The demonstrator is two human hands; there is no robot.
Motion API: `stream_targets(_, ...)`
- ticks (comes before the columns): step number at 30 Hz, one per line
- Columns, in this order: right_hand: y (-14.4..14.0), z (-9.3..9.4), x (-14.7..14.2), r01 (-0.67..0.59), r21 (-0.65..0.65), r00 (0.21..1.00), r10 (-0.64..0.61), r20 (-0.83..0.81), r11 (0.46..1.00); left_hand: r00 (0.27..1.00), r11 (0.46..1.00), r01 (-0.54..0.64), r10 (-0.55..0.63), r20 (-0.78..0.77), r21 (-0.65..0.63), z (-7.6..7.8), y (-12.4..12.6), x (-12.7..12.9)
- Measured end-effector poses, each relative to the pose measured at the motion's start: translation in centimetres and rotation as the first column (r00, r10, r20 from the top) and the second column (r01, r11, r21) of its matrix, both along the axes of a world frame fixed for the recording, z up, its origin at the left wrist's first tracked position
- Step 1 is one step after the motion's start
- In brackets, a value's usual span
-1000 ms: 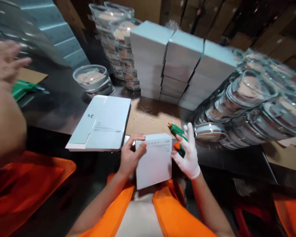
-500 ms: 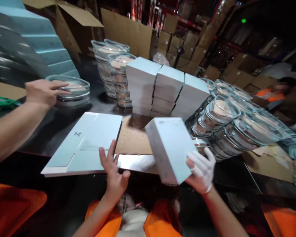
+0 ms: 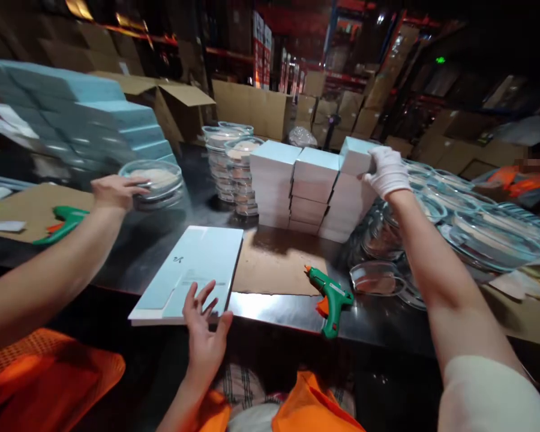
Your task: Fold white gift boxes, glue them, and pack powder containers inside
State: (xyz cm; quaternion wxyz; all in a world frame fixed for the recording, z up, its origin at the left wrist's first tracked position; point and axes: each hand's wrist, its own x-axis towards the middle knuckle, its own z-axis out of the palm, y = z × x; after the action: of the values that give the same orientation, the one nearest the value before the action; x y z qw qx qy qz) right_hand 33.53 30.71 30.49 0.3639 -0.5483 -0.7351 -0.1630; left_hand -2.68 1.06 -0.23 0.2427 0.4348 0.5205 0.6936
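Observation:
My left hand point(image 3: 204, 327), palm up with fingers spread, hovers by the near edge of a pile of flat light-blue cardboard sheets point(image 3: 198, 255) and holds nothing. In a white glove, my right hand point(image 3: 389, 171) reaches far forward and grips the right side of a light-blue box point(image 3: 354, 155). That box sits on the right end of a stack of white-sided boxes point(image 3: 312, 180), one layer above its neighbours. A green glue gun point(image 3: 333, 298) with an orange trigger lies on the table, between my arms.
At left, a co-worker's hand point(image 3: 117, 195) holds round clear dishes point(image 3: 155, 177). Another glue gun point(image 3: 65, 222) lies there. Clear dishes point(image 3: 495, 234) stand in stacks at right, and others point(image 3: 240, 174) behind. A brown cardboard piece point(image 3: 274, 261) covers the middle. Blue boxes point(image 3: 112, 120) rise at far left.
My right hand has carried the box forward and up onto the right end of the stack. The glue gun has come into sight. My left hand remains open by the sheets. The view has shifted.

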Motion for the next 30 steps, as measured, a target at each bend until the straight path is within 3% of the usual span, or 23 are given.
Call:
stream_targets(3,-1.6,-0.4,0.0,0.088,0.010,0.996,-0.087,-0.027,0.996,0.980,0.995,-0.071,0.057,-0.192,-0.065,0.8,1.9,-4.1)
stream_targets(6,-5.7,-3.6,-1.2,0.207,0.094,0.978,-0.207,-0.009,0.974,0.885,0.973,-0.190,0.112,-0.452,-0.132,2.7,5.8,-8.8)
stream_targets(7,-7.8,-5.7,-2.0,0.181,0.127,0.983,-0.185,0.018,0.975,0.858,0.950,-0.256,0.137,-0.495,-0.180,3.1,7.3,-10.3)
stream_targets(9,-12.9,-11.3,-4.0,-0.027,0.132,0.996,0.015,0.089,0.991,0.819,0.850,-0.386,0.138,-0.557,-0.357,3.2,9.8,-12.7)
stream_targets(11,-18.3,-17.9,-5.9,-0.245,-0.018,0.966,0.245,0.087,0.969,0.822,0.776,-0.413,0.092,-0.562,-0.476,2.6,11.3,-14.2)
stream_targets(13,-23.1,-24.1,-7.2,-0.381,-0.140,0.924,0.381,-0.026,0.914,0.826,0.751,-0.395,0.039,-0.562,-0.529,1.8,11.9,-14.8)
stream_targets(14,-25.0,-26.5,-7.5,-0.384,-0.156,0.922,0.369,-0.119,0.910,0.822,0.751,-0.392,0.027,-0.569,-0.532,1.5,11.9,-15.0)
stream_targets(16,-27.6,-29.6,-7.7,-0.396,-0.137,0.897,0.351,-0.268,0.908,0.802,0.751,-0.416,0.037,-0.597,-0.513,1.6,11.6,-15.1)
stream_targets(19,-29.0,-30.0,-6.9,-0.376,-0.151,0.895,0.315,-0.316,0.914,0.763,0.769,-0.502,0.178,-0.621,-0.395,3.7,10.2,-14.7)
stream_targets(22,-28.8,-27.1,-6.5,-0.405,-0.156,0.892,0.352,-0.283,0.901,0.732,0.835,-0.487,0.230,-0.641,-0.256,6.9,7.7,-12.6)
stream_targets(24,-28.4,-24.8,-7.3,-0.469,-0.098,0.863,0.431,-0.262,0.878,0.709,0.940,-0.305,0.120,-0.695,-0.150,8.5,5.4,-9.8)
stream_targets(25,-28.2,-23.9,-8.0,-0.490,-0.065,0.851,0.460,-0.253,0.869,0.704,0.981,-0.151,0.021,-0.709,-0.121,8.9,4.2,-8.2)
stream_targets(27,-27.6,-22.9,-9.7,-0.466,-0.034,0.857,0.441,-0.265,0.884,0.672,0.978,0.159,-0.206,-0.711,-0.133,8.6,1.7,-5.1)
stream_targets(30,-27.3,-23.2,-11.5,-0.346,-0.157,0.899,0.279,-0.337,0.925,0.631,0.932,0.334,-0.334,-0.700,-0.144,6.4,-1.1,-2.6)
